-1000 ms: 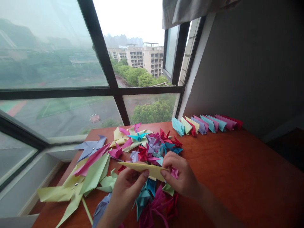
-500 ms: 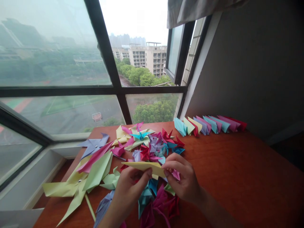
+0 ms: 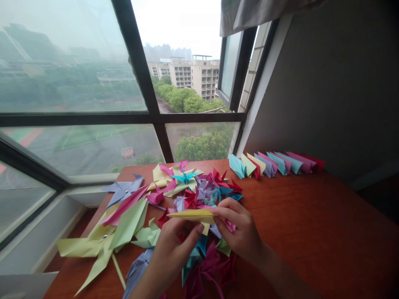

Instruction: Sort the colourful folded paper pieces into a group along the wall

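A folded piece of yellow paper (image 3: 195, 214), long and pointed at its left end, is held between my two hands above the table. My left hand (image 3: 179, 245) grips it from below, thumb on the near side. At its right end, the thumb and fingers of my right hand (image 3: 238, 226) pinch the paper. Beneath and behind the hands lies a heap of coloured origami, with a blue paper crane (image 3: 185, 177) on top and a magenta folded piece (image 3: 205, 265) close below. My hands hide part of the heap.
On the wooden table (image 3: 299, 220), a row of folded paper planes (image 3: 282, 163) stands along the back right. A yellow paper pinwheel (image 3: 104, 236) on a stick and a purple pinwheel (image 3: 126, 191) lie at left. Windows (image 3: 193, 118) rise behind the table's far edge.
The yellow paper has turned in my hands and now shows a narrower, more edge-on face, its tip shifted slightly right. My left hand has moved a little to the right.
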`<state>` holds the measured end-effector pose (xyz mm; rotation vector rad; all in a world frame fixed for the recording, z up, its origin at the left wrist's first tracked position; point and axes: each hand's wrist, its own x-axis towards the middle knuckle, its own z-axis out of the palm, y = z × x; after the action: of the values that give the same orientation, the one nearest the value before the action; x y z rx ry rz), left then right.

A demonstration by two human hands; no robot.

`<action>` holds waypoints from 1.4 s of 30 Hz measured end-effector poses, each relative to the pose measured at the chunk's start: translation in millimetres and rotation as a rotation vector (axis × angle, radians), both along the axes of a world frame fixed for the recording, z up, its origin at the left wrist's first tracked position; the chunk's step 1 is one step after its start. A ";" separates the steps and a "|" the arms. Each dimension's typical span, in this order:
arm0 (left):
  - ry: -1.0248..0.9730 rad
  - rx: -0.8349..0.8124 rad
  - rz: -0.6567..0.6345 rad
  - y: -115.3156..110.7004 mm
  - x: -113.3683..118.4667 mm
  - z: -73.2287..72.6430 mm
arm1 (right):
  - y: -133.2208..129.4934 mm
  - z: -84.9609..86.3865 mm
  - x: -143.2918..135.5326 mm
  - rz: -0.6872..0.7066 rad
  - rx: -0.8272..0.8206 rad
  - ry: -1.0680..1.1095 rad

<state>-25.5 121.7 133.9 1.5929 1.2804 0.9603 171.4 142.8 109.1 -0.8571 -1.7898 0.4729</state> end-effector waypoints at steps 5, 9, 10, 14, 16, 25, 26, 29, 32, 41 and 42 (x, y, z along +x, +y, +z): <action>-0.020 0.031 -0.124 0.7 2.6 9.6 | 0.4 -3.9 -3.6 0.017 0.034 -0.042; -0.010 0.033 -0.084 -0.8 2.2 6.0 | -0.1 -5.2 -5.4 0.052 0.051 -0.064; -0.006 0.034 -0.061 -1.3 1.8 4.2 | -0.2 -5.3 -5.4 0.065 0.050 -0.066; -0.008 0.045 -0.024 -0.9 0.3 1.6 | -0.4 -2.9 -3.4 0.140 0.048 -0.098; -0.016 0.042 -0.046 0.4 -0.2 3.7 | -0.8 -0.2 -1.8 0.181 0.038 -0.124; 0.012 0.034 -0.053 1.0 -0.3 5.1 | -0.9 4.2 1.9 0.253 0.045 -0.224; 0.035 0.038 -0.048 0.4 0.3 5.4 | -0.8 3.5 1.7 0.241 0.046 -0.232; 0.077 0.057 -0.035 -1.5 1.9 8.0 | -1.2 3.0 1.7 0.222 0.048 -0.242; 0.072 0.066 -0.034 -2.6 3.2 11.4 | -2.1 4.8 2.8 0.234 0.048 -0.255; 0.126 0.075 -0.017 -1.8 2.1 9.4 | -0.7 1.6 2.8 0.227 0.069 -0.279; 0.129 0.077 -0.020 -1.7 1.8 8.7 | -0.7 1.2 2.6 0.223 0.077 -0.276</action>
<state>-23.7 120.0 142.5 1.7485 1.3255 0.9170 173.9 142.1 110.3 -0.6974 -2.1578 0.4411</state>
